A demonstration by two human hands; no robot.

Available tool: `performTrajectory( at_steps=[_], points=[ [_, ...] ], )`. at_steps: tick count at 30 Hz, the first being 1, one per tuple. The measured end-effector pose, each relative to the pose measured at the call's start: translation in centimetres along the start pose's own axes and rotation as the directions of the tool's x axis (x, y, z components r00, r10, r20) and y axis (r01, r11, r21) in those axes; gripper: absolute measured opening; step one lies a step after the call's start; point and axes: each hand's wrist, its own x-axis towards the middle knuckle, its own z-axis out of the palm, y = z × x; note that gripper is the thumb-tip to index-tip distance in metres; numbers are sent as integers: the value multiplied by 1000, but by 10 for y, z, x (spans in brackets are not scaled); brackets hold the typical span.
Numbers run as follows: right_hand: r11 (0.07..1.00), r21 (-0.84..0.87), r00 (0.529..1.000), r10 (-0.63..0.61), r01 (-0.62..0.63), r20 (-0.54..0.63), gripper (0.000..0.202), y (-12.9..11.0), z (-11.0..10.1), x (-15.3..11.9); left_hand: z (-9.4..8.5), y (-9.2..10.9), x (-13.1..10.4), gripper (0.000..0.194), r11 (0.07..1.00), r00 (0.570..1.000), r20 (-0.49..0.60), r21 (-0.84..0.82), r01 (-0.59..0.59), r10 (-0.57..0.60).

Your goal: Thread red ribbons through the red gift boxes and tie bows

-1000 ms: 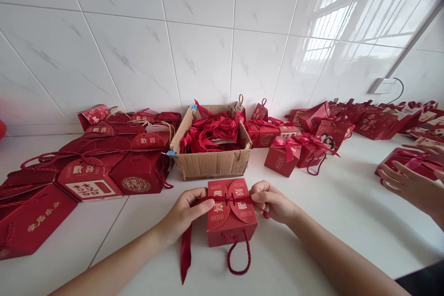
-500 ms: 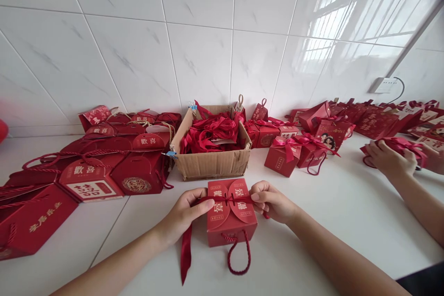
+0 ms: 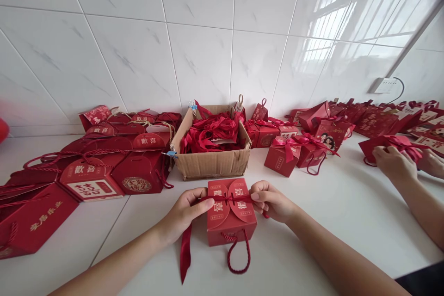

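A red gift box with gold and white lettering sits on the white counter between my hands. Across its closed flaps runs a dark red ribbon, crossed or knotted at the centre of the top. My left hand pinches the ribbon at the box's left edge, and one loose end hangs below the fingers. At the right edge my right hand is closed on the other side of the ribbon, with a short bit showing beneath. A twisted rope handle loops from the front of the box onto the counter.
Behind the box stands an open cardboard carton full of red ribbons. Red boxes with rope handles crowd the left. Ribbon-tied boxes stand to the right. Farther right, another person's hands handle a red box.
My hands, the ribbon and the box have hardly moved. At the far right, the other person's hands have shifted slightly on their red box, which has turned a little.
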Motion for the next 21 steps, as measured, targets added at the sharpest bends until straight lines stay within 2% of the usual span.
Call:
performTrajectory(
  at_steps=[11,17,21],
  points=[
    [1000,-6,1000,-5,5,5,34,-1,0,0,1,1,-1,30,1000,1000,-12,8,26,-26],
    [1000,-15,1000,1,-1,15,33,-1,-1,-1,0,-1,0,20,1000,1000,-20,-12,9,-9],
    [1000,-25,1000,2,-2,16,33,-2,0,-1,1,0,0,21,999,1000,-6,-29,22,-22]
  ],
)
